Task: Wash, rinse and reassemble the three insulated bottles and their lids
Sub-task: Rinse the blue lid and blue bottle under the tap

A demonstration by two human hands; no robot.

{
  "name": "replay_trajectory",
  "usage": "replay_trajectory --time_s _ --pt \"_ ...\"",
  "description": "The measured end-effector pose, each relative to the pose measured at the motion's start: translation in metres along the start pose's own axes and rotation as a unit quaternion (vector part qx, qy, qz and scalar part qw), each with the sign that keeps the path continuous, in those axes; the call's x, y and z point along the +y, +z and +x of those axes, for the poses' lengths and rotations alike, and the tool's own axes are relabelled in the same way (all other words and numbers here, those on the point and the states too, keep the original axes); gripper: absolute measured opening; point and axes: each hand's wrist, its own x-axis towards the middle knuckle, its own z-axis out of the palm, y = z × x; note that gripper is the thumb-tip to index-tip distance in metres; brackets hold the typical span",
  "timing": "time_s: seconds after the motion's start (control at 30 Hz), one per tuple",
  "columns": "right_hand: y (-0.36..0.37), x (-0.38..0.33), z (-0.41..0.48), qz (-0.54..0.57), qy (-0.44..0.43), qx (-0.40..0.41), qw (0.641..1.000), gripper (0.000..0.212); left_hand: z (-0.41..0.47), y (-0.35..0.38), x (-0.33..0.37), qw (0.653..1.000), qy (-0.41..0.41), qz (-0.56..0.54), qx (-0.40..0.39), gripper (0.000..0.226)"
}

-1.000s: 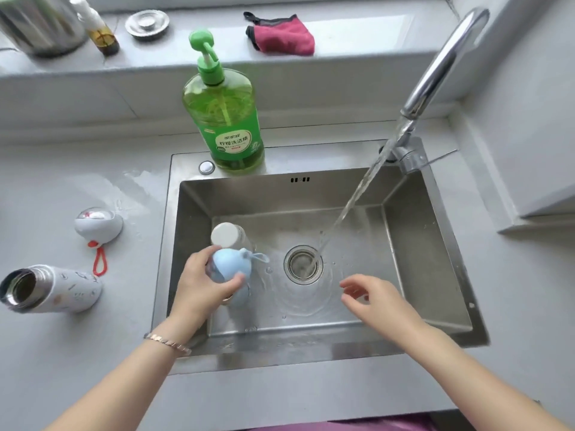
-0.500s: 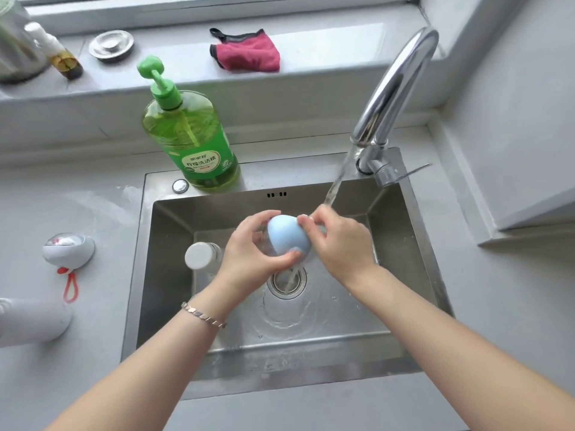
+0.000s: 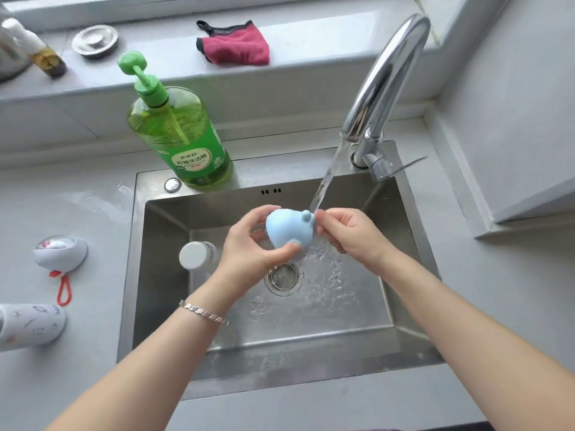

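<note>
1. Blue lid (image 3: 289, 233): held between both my grips, over the steel sink (image 3: 413, 275).
2. Left grip (image 3: 252, 247): thumb and fingers curled round the lid's left side.
3. Right grip (image 3: 351, 234): fingertips pinching the lid's right edge, by its small knob.
4. Water stream (image 3: 326, 178): runs from the tap (image 3: 385, 79) up and right of my grips and strikes the lid beside my right fingertips.
5. Drain (image 3: 283, 276): just below both grips, in a wet basin floor.
6. Capped bottle (image 3: 196, 255): in the basin, just left of my left grip.
7. Grey counter (image 3: 62, 384): wet in patches. Well left of my left grip are a white lid (image 3: 60, 251) with a red loop and a white bottle (image 3: 31, 326) on its side.
8. Green soap bottle (image 3: 180, 141): on the sink rim, beyond my left grip.
9. Window ledge (image 3: 311, 42): far beyond my grips, carrying a red cloth (image 3: 235, 46) and a metal plug (image 3: 95, 42).
</note>
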Motion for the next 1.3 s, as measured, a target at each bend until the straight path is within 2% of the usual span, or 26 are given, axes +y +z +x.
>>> replay_trajectory --time_s 0.1,0.2,0.27,0.37,0.43,0.53,0.6,0.7,0.77,0.87,0.93,1.0,1.1,1.13,1.2,1.3 --pt "0.003 -0.005 0.001 -0.106 0.03 0.056 0.992 0.055 -0.003 0.003 0.002 1.0 0.006 0.005 -0.013 0.053" --pt "0.0 -0.007 0.002 -0.272 0.031 0.104 0.956 0.045 -0.003 0.005 0.001 1.0 0.007 0.008 -0.002 0.053" --pt "0.003 -0.009 -0.002 -0.211 -0.016 0.081 0.974 0.023 0.0 0.005 0.002 1.0 0.008 0.007 0.017 0.052" --pt "0.011 -0.007 -0.004 -0.1 -0.063 0.046 0.992 0.021 0.005 0.005 0.006 0.999 0.02 0.008 0.027 0.052" --pt "0.016 -0.005 -0.004 -0.063 -0.078 0.088 0.991 0.006 0.008 0.006 0.008 0.999 0.034 0.022 0.024 0.056" --pt "0.021 -0.009 0.001 -0.109 -0.087 0.181 0.973 0.023 0.008 0.012 0.012 0.996 0.062 0.052 0.021 0.057" --pt "0.022 -0.013 0.005 -0.166 -0.062 0.218 0.96 0.026 0.008 0.016 0.014 0.993 0.092 0.067 0.021 0.058" --pt "0.016 -0.014 0.01 -0.168 -0.038 0.238 0.956 0.031 0.012 0.022 0.016 0.988 0.128 0.085 0.014 0.062" --pt "0.01 -0.01 0.012 -0.089 -0.002 0.25 0.964 0.038 0.014 0.028 0.018 0.994 0.105 0.04 0.005 0.067" --pt "0.003 -0.005 0.009 0.106 0.116 0.22 0.963 0.04 0.017 0.041 0.024 0.998 0.056 -0.037 -0.01 0.07" --pt "-0.002 -0.004 0.003 0.149 0.144 0.187 0.96 0.039 0.02 0.046 0.025 0.998 0.035 -0.053 -0.017 0.066" --pt "-0.007 -0.004 -0.004 0.117 0.118 0.17 0.971 0.03 0.023 0.047 0.023 0.998 0.025 -0.048 -0.022 0.057" --pt "-0.007 -0.003 -0.009 -0.027 0.041 0.138 0.989 0.019 0.026 0.049 0.021 0.999 0.017 -0.01 -0.027 0.04" --pt "-0.005 -0.002 -0.01 -0.072 0.018 0.116 0.99 0.024 0.026 0.05 0.023 0.999 0.012 -0.02 -0.032 0.031" --pt "-0.001 -0.002 -0.011 -0.13 0.001 0.083 0.988 0.047 0.029 0.051 0.025 0.999 0.026 -0.013 -0.023 0.017" --pt "0.004 -0.005 -0.012 -0.153 0.012 0.12 0.981 0.058 0.034 0.044 0.034 0.998 0.035 0.042 -0.012 0.025"
